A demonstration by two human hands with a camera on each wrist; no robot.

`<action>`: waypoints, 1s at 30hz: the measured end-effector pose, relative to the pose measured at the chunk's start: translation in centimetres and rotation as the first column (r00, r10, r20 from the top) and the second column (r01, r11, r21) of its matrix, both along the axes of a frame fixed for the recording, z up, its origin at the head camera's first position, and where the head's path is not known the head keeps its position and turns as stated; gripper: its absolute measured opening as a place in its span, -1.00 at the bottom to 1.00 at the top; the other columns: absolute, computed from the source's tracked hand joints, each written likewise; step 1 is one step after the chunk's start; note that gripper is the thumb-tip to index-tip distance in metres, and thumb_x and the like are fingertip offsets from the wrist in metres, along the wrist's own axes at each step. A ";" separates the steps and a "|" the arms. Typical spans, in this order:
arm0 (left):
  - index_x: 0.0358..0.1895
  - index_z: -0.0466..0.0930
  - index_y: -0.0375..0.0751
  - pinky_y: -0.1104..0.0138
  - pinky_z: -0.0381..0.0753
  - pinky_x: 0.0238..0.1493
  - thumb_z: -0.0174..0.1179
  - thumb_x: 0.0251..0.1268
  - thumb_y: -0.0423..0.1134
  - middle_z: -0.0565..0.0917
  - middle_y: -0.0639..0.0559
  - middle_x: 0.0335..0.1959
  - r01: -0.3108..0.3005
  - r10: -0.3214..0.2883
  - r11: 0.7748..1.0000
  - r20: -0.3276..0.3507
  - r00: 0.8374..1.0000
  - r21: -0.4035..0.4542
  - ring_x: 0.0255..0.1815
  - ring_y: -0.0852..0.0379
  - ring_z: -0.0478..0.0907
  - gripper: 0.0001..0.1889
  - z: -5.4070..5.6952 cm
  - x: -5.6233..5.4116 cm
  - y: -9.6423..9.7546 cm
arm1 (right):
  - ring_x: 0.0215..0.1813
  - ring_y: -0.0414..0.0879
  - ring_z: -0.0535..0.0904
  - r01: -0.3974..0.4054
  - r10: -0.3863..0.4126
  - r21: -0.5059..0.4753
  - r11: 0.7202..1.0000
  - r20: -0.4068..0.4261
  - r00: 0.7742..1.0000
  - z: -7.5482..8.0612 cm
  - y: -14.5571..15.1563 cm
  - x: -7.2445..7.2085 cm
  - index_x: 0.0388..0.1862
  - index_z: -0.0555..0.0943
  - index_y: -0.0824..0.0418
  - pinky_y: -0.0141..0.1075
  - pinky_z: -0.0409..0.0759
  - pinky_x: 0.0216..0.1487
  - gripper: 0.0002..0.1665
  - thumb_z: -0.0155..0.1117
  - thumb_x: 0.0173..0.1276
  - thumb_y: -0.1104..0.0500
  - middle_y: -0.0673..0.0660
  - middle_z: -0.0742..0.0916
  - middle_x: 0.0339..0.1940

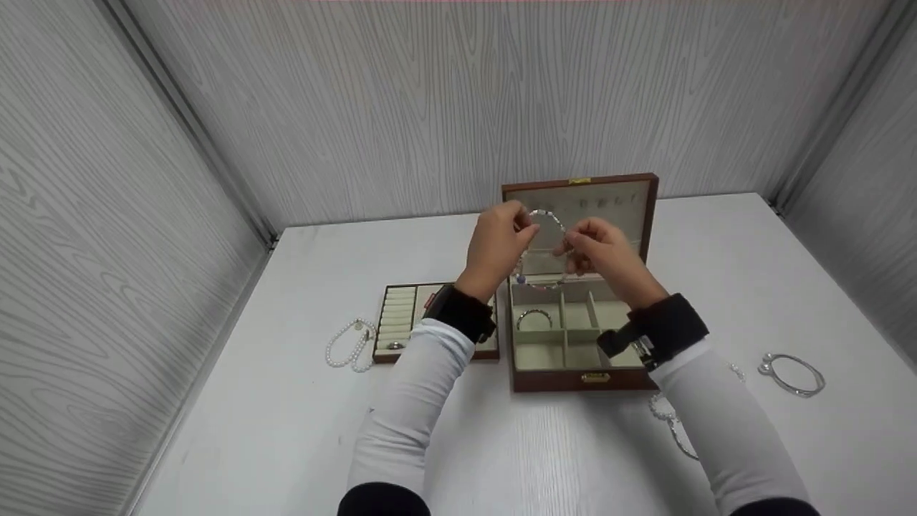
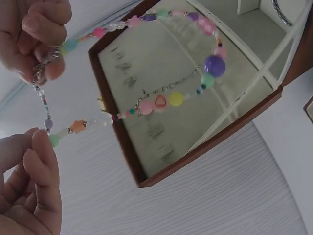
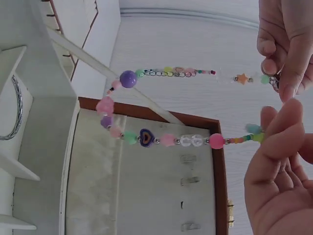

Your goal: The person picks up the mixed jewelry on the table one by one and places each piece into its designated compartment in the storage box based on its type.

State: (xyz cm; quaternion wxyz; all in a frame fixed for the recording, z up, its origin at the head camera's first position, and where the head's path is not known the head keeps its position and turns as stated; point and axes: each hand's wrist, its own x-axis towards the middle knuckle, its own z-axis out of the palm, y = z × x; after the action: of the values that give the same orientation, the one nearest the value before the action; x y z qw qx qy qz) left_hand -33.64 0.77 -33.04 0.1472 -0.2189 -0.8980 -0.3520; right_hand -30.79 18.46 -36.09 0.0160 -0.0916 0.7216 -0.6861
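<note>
Both hands hold a string of colourful beads (image 1: 546,286) up in front of the raised lid of a brown jewellery box (image 1: 551,381). It hangs as a loop, with a big purple bead and a length of metal chain. My left hand (image 1: 496,247) pinches one end near an orange star bead (image 2: 77,126). With thumb and fingertips, my right hand (image 1: 605,254) pinches the other end, beside a light-blue bead (image 3: 253,129). The two hands are close together in both wrist views. A silver bangle (image 1: 534,312) leans in a left compartment of the box.
Left of the box lies a ring tray (image 1: 397,308) with a ring (image 1: 395,345) in its front row. A pearl strand (image 1: 334,344) is beside it. Silver bangles (image 1: 817,374) lie at the right, and more jewellery (image 1: 680,437) sits partly behind the right forearm.
</note>
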 end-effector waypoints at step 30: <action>0.33 0.16 -0.41 0.23 0.14 0.42 -0.21 0.39 -0.32 0.22 -0.29 0.38 0.188 -0.127 0.977 0.427 0.895 -0.103 0.44 -0.06 0.14 -0.53 -6.6 -4.6 1.8 | 0.17 0.09 0.45 0.029 -0.055 0.155 0.987 0.161 0.985 -4.2 -2.5 -4.7 0.41 0.13 0.32 -0.09 0.43 0.23 -0.38 -0.13 0.37 0.26 0.29 0.31 0.39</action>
State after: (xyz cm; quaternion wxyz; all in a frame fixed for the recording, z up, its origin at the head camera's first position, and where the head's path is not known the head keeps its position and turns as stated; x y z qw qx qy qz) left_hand -38.24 2.62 -39.66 -0.0934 -0.2206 -0.9105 -0.3370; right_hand -35.53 16.00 -40.29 0.0681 -0.0178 0.7698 -0.6343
